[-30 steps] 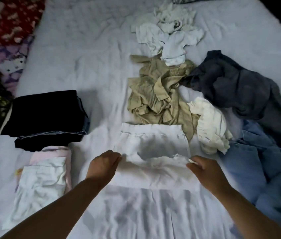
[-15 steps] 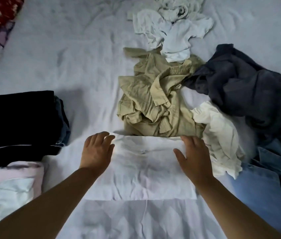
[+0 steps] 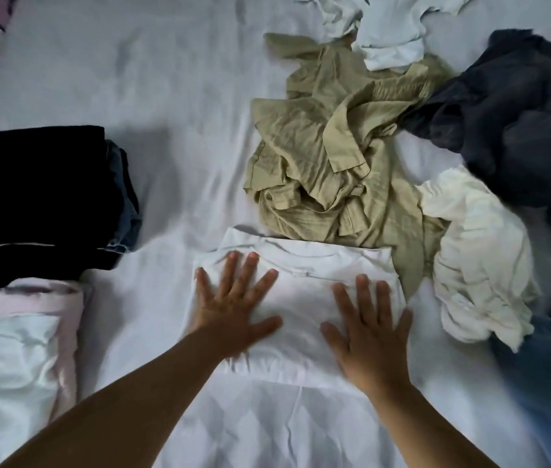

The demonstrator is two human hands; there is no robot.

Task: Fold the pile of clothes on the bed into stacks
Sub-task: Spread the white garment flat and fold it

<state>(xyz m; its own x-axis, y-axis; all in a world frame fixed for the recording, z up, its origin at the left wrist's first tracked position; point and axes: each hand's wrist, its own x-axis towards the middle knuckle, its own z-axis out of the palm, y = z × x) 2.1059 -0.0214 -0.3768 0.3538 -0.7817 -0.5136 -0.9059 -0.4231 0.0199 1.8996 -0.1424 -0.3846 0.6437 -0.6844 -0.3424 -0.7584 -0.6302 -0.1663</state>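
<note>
Now both hands flatten a folded white garment on the bed.

Left hand [image 3: 233, 307] and right hand [image 3: 368, 332] lie apart, fingers straight and spread, palms pressing the white garment [image 3: 301, 298] at the near middle of the bed [image 3: 179, 96], likely to smooth creases and set the fold. The unfolded pile sits just beyond and to the right: an olive shirt [image 3: 328, 157], a cream top [image 3: 480, 258], a dark garment [image 3: 520, 123]. Finished stacks wait left: dark clothes [image 3: 34, 201] far, pale ones [image 3: 14, 349] near.
</note>
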